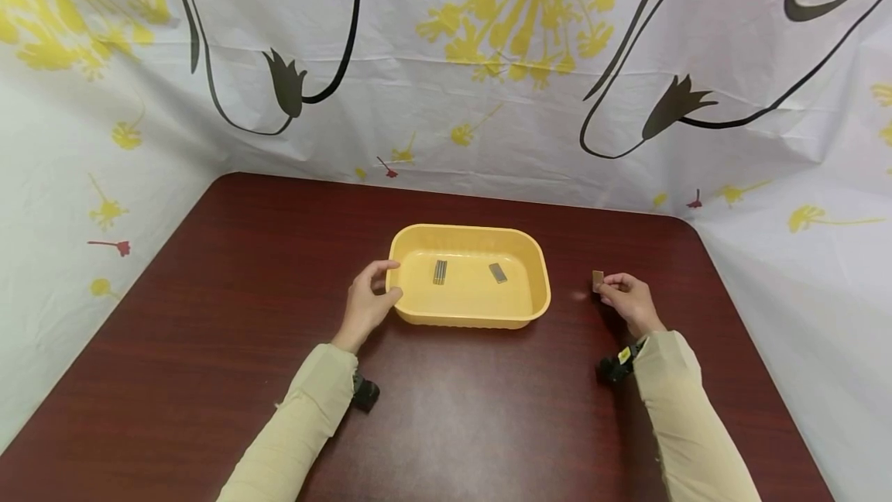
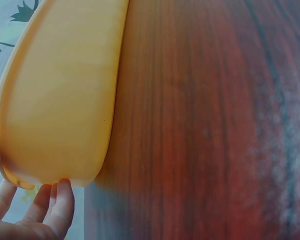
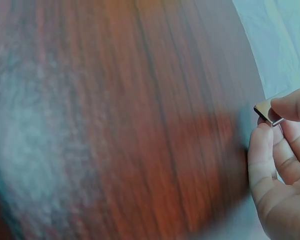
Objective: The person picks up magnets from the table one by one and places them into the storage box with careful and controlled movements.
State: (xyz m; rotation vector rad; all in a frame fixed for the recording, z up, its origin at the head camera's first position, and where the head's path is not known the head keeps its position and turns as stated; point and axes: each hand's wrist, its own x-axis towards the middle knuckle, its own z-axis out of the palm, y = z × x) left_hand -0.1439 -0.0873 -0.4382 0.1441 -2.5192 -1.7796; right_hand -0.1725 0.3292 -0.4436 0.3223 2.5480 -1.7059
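A yellow plastic tub stands on the dark red wooden table. My left hand holds its left end, thumb and forefinger at the rim; in the left wrist view the other fingertips meet the tub's end wall. To the tub's right, my right hand pinches a small, shiny rectangular metal block between thumb and fingers. Inside the tub lie a few narrow metal bars side by side at the left and a flat metal block farther right.
The table has rounded far corners. A white curtain printed with flowers hangs behind it and along both sides. Small black cameras sit on both wrists, below beige sleeves.
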